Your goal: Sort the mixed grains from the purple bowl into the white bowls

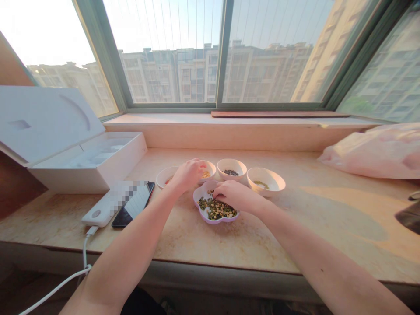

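Observation:
A flower-shaped bowl with a purple rim [215, 222] holds mixed green, pale and dark beans. My right hand [232, 194] reaches into it from the right, fingertips down among the beans; whether they pinch one is too small to tell. Above the white bowl of yellowish bits [210, 168] hovers my left hand [190, 173], fingers bent, their tips partly hidden. Partly behind my left wrist is a white bowl with reddish bits [162, 177]. One white bowl [241, 168] contains black beans, and another [277, 181], furthest right, has a few green beans.
On the left stand an open white box [121, 168], a white power bank [98, 212] with a cable [84, 251], and a black phone [133, 208]. A pinkish plastic bag [377, 151] lies at the right, with a dark object [408, 216] by the edge. Windows rise behind the counter [183, 245].

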Demonstrator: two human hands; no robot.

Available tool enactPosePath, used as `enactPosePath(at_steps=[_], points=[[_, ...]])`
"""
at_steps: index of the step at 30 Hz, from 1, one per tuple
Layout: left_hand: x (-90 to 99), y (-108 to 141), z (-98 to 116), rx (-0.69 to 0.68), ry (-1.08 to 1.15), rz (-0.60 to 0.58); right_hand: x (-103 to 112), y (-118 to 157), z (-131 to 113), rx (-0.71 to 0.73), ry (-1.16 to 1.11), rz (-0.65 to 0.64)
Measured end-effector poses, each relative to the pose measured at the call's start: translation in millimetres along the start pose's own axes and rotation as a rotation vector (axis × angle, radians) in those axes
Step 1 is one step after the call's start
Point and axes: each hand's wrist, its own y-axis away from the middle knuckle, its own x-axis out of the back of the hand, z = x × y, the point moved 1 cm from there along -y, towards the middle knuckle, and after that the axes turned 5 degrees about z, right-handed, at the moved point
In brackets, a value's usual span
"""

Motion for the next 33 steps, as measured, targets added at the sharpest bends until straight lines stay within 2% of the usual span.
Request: enactPosePath(at_steps=[6, 9, 12, 15, 20, 24, 28, 33], points=[[1.2, 1, 3, -0.024, 0.011, -0.018, 3, 4, -10, -0.104, -0.052, 0.038], [1.1, 1, 2, -0.033, 0.026, -0.022, 7, 4, -15, -0.089, -0.014, 0.015], [1.9, 1, 3, -0.046, 0.042, -0.02, 13, 4, -16, -0.055, -0.074, 0.027], [3.8, 3, 6, -0.072, 0.064, -0.009, 24, 4, -9, -0.125, -0.158, 0.147], [4.1, 4, 16, -0.159, 0.124, -0.027, 37, 7, 14, -0.398, -0.032, 0.38], [0.9, 9, 26, -0.241, 0.124, -0.151, 39, 7, 30, -0.514, 0.059, 0.433], [1.9, 20, 35, -0.32, 0.136, -0.344, 37, 6, 37, -0.544, 0.103, 0.386], [7.8, 29, 41, -0.412, 0.122, -0.486, 37, 10, 34, -0.563, 0.073, 0.358]])
